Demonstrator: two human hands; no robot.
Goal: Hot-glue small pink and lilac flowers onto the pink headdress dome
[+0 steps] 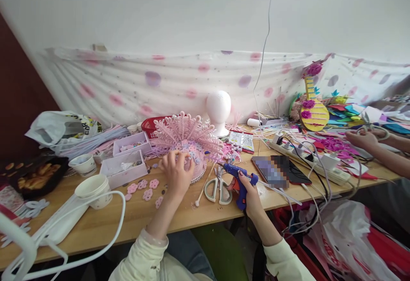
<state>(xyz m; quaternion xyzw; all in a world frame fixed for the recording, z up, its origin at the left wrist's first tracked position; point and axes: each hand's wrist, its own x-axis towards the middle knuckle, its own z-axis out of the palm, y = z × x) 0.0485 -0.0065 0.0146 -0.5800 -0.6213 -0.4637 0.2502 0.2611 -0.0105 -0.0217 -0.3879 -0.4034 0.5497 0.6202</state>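
A pink headdress (192, 144) with a fan of fuzzy plumes, small pastel flowers and a beaded rim rests on the wooden table. My left hand (177, 168) is bent over its front left side, fingers curled against the flowers; the fingertips are partly hidden. In my right hand (251, 193) is a blue glue gun (242, 185), its nozzle pointing left toward the headdress. White-handled scissors (219, 189) lie between my hands. Several pink crocheted-looking flowers (147, 194) are scattered left of my left wrist.
Behind the headdress stands a white foam head (218, 112). Two white boxes (123, 169) and paper cups (92, 190) are at left, near a white curved stand (120, 221). Phones (270, 172) and a power strip (307, 161) with cables lie right. Another person's hands hold scissors (373, 129).
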